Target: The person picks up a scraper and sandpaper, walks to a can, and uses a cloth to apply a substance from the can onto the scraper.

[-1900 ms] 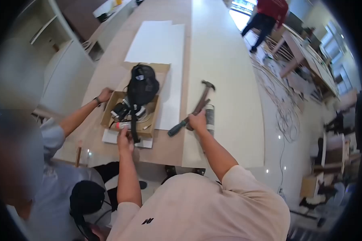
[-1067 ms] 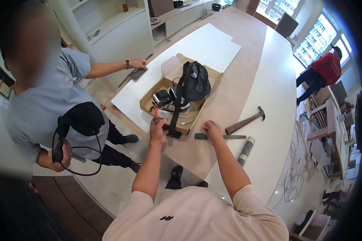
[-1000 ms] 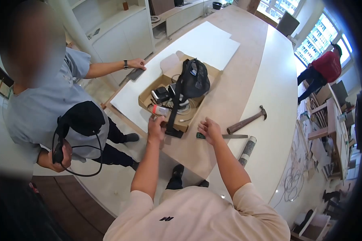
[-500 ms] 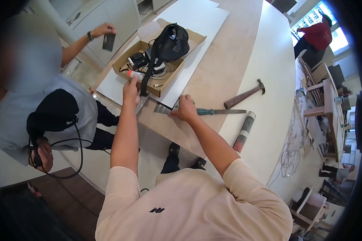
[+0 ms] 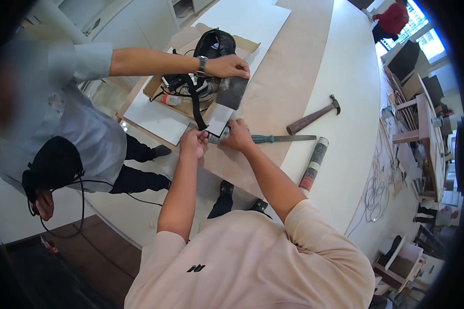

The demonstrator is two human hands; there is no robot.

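My left hand [image 5: 192, 144] is at the table's near corner, fingers pinched together just below the end of a black strap [image 5: 195, 100]. What it grips, if anything, is too small to make out. My right hand [image 5: 237, 135] is closed beside it, its fingers curled over a small greyish piece [image 5: 224, 135] that they mostly hide. Just right of that hand lies a file [image 5: 288, 138] with a green handle. Above my hands a co-worker's hand [image 5: 227, 67] holds a dark grey sheet [image 5: 232, 92] by its upper edge, over the side of a cardboard box [image 5: 250, 49].
The box holds a black mesh bag [image 5: 215, 44] and cables. A hammer [image 5: 314, 116] and a dark roll with a red end [image 5: 313, 164] lie on the table [image 5: 340, 67]. The co-worker [image 5: 87, 123] stands left, a black bag [image 5: 54, 159] hanging there. Boards and cables lie at right.
My left hand has left the box and come down right, close to my right hand. The co-worker's arm has swung right across the box with the dark sheet. My right hand has stayed put.
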